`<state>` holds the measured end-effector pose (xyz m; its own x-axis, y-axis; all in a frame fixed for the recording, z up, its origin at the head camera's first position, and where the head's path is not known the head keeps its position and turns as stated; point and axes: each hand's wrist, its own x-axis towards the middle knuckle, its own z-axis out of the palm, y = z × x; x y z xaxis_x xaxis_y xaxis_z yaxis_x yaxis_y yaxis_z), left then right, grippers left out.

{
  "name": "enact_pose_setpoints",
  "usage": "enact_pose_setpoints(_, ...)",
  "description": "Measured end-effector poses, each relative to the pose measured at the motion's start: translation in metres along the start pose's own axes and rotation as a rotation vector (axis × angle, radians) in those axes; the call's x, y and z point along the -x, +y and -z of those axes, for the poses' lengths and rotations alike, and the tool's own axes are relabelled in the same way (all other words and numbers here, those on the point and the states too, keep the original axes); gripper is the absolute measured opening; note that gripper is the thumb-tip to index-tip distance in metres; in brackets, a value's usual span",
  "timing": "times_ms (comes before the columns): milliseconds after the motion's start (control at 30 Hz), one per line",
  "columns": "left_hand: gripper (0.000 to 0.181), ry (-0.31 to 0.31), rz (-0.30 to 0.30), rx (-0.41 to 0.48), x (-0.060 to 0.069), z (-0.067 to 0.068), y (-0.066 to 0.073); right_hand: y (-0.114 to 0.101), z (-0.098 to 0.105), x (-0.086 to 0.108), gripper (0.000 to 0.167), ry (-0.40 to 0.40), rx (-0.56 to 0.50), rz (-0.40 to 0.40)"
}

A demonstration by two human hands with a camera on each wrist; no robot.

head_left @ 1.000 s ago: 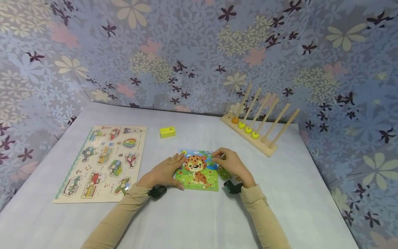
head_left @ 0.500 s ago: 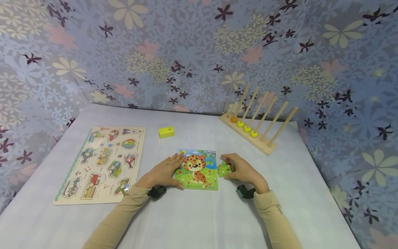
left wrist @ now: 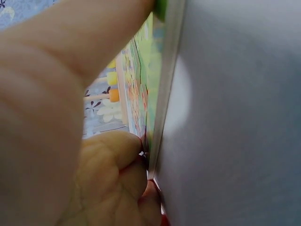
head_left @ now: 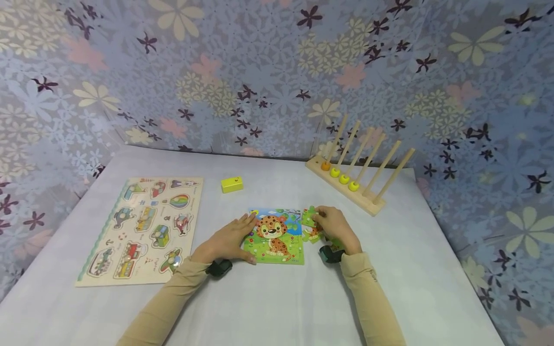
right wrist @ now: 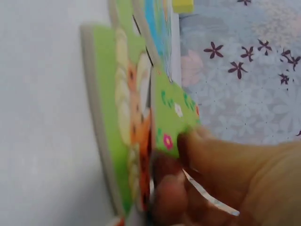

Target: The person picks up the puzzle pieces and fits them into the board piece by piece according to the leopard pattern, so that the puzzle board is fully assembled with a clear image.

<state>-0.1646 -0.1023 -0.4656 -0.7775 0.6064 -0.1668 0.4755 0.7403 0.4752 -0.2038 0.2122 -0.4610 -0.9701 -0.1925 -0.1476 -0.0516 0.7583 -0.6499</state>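
Watching through the head view, I had the leopard puzzle (head_left: 273,239) flat on the pale table (head_left: 259,302), near its middle, with a hand on either side. The left hand (head_left: 231,240) lay along the puzzle's left edge, fingers extended and thumb spread away from them; the left wrist view showed those fingers up against the puzzle's rim (most of that view was hand and tabletop). The right hand (head_left: 335,225) was just off the puzzle's right side, pinching a green piece (head_left: 308,216) between thumb and fingers. I could make out its pink and white flowers in the right wrist view, though the fingertips were blurred. Next to it, nearer the person, lay an orange-spotted piece (head_left: 310,234); whether the two touched I could not tell. Another loose piece (head_left: 336,243) showed partly by the right wrist. Farther off I saw a yellow block (head_left: 232,184) beyond the puzzle, a picture board (head_left: 130,233) well to the left, and, at the back right, a wooden peg rack (head_left: 363,199) carrying one orange bead (head_left: 325,166) and three yellow beads (head_left: 344,179).
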Motion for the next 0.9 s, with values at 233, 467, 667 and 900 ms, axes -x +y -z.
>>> enact_pose_setpoints(233,0.110,0.009,-0.009,0.003,0.000,0.000,0.001,-0.018,-0.001,0.008,0.030,0.112,-0.149,-0.012)
enact_pose_setpoints(467,0.111,0.011,-0.007,0.003,0.000,0.000,0.000,-0.047,-0.018,0.015,0.017,0.077,-0.226,0.049)
enact_pose_setpoints(667,0.111,0.009,-0.008,-0.010,-0.001,-0.001,-0.002,-0.068,-0.050,0.023,0.011,-0.136,-0.340,0.124)
enact_pose_setpoints(900,0.110,0.003,-0.005,-0.012,-0.001,0.000,-0.001,-0.082,-0.080,0.029,0.010,-0.129,-0.237,0.188)
